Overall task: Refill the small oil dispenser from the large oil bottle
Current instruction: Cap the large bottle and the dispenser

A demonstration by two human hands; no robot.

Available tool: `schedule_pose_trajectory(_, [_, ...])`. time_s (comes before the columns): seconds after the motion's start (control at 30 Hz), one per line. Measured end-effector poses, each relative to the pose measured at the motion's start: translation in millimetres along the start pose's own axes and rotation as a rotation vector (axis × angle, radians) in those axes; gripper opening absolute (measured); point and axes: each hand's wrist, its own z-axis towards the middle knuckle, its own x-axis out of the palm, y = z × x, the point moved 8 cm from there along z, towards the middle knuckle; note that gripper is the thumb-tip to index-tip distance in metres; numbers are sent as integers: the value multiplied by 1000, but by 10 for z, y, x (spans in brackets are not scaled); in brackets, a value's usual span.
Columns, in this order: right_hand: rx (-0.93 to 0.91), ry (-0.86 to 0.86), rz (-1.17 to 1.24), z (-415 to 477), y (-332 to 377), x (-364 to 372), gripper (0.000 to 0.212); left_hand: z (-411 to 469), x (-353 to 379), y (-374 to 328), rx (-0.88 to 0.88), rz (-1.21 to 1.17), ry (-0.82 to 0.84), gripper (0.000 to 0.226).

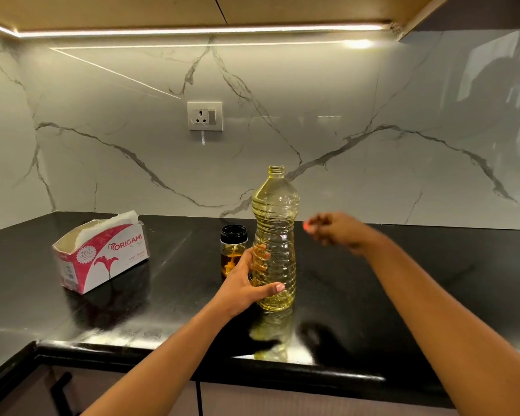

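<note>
Black bench point(72, 313): left hand point(246, 283) grips the uncapped, ribbed oil bottle point(275, 235) low (likely slippery, squashy); right hand point(333, 229) pinches something small.

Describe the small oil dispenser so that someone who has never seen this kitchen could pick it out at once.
Start at the black countertop under the marble wall with its white socket. Near the middle stands a tall clear oil bottle, uncapped, held by the left hand. The small oil dispenser sits just left of it: a short glass jar with a black lid and amber oil, far lower than the bottle.
</note>
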Motion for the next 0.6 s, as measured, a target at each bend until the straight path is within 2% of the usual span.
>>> schedule_pose_trajectory(0.07, [-201,13,194,-107,597,-180,27,0,-2,-9,-2,-8,1,87])
schedule_pose_trajectory(0.13, [-356,26,248,-193,1106,-330,30,0,-4,-2,-5,-15,2,86])
schedule_pose_trajectory(0.23, [-485,49,82,-217,1579,-394,31,-5,-11,18,-11,-34,11,82])
schedule_pose_trajectory(0.43, [-492,216,-271,-116,1779,-185,32,-5,-30,37,-4,-31,22,94])
schedule_pose_trajectory(0.6, [-484,240,-376,-72,1769,-135,30,-8,-28,27,4,-29,27,90])
